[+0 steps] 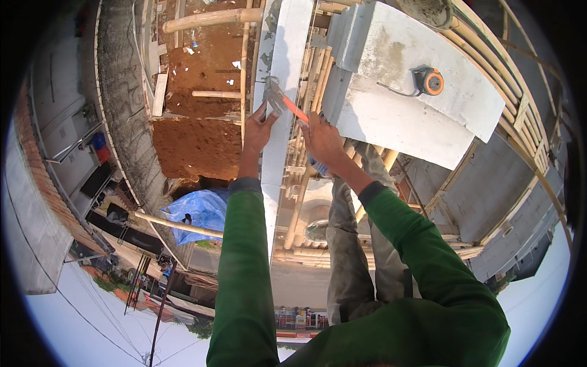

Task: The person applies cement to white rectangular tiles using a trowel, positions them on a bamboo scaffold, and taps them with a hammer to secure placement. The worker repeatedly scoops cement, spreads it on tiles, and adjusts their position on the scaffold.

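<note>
My right hand is closed around the orange handle of a tool with a grey metal head; its exact kind is hard to make out. The tool's head lies over the top of a long, narrow, pale grey wall or beam. My left hand is at that head, thumb and fingers closed about a grey part I cannot make out. Dark grey patches mark the beam's surface ahead of my hands. An orange and black tape measure lies on a pale slab to the right, its tape partly out.
Bamboo poles and a scaffold surround the beam. Left and below are reddish soil and a blue tarp. A round container stands at the far right edge. My legs are on bamboo beside the beam, high above ground.
</note>
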Action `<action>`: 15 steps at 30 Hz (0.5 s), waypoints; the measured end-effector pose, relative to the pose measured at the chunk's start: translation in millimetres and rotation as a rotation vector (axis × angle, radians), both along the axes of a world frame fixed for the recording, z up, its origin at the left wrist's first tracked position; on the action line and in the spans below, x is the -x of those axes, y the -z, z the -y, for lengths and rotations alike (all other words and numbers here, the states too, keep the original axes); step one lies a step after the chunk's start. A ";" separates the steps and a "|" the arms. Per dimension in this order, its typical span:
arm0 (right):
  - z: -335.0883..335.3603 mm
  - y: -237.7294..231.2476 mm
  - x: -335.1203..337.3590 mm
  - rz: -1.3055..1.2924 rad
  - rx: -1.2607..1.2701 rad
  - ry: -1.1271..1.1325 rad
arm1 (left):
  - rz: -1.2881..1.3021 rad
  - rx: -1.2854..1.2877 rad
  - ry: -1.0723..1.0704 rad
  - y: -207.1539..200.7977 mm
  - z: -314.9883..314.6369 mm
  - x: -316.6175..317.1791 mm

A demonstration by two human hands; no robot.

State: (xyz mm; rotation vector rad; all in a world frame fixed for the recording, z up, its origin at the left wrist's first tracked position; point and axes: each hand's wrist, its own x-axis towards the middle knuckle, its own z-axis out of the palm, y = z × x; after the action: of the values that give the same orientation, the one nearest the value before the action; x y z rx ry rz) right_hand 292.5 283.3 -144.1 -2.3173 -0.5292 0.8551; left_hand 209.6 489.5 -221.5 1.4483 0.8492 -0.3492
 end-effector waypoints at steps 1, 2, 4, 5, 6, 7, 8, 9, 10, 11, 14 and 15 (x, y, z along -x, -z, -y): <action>-1.4 1.6 -1.0 -0.001 0.040 0.028 | 0.027 -0.002 -0.010 2.1 0.3 1.3; -1.3 2.2 -1.3 -0.064 0.076 -0.005 | 0.018 0.001 -0.013 3.6 -0.6 0.9; -0.2 3.9 -1.2 -0.152 0.097 -0.052 | 0.043 0.013 0.000 2.9 -0.7 0.3; 1.1 4.4 -0.3 -0.046 0.054 -0.045 | 0.073 0.024 0.012 1.3 -1.6 -0.6; 1.4 6.8 -2.0 -0.018 0.046 -0.073 | 0.023 0.025 0.011 -0.8 -1.2 -1.2; 2.3 8.5 -2.9 0.001 0.061 -0.094 | 0.067 0.040 -0.005 -3.6 -0.2 -1.2; 1.5 10.6 -4.1 -0.009 0.074 -0.103 | 0.039 0.040 -0.033 -6.3 -0.7 -2.9; 0.6 12.9 -6.4 -0.029 0.110 -0.108 | -0.013 0.047 -0.057 -8.7 0.6 -4.7; -0.2 13.6 -6.2 -0.026 0.129 -0.109 | 0.026 -0.039 0.017 -12.3 -0.2 -4.9; -2.2 14.9 -7.9 -0.064 0.141 -0.103 | 0.000 -0.043 0.016 -14.5 -0.4 -7.2; -4.5 13.9 -8.0 -0.128 0.107 -0.062 | -0.099 -0.101 0.039 -22.6 0.2 -5.0; -5.1 13.6 -7.4 -0.094 0.102 -0.066 | -0.130 -0.154 0.063 -24.7 0.1 -2.4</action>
State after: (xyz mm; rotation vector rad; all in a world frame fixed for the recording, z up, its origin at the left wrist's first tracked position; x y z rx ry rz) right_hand 299.9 288.4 -157.7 -2.3484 -0.5351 1.0394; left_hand 212.0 489.4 -196.8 1.6117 0.9529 -0.4367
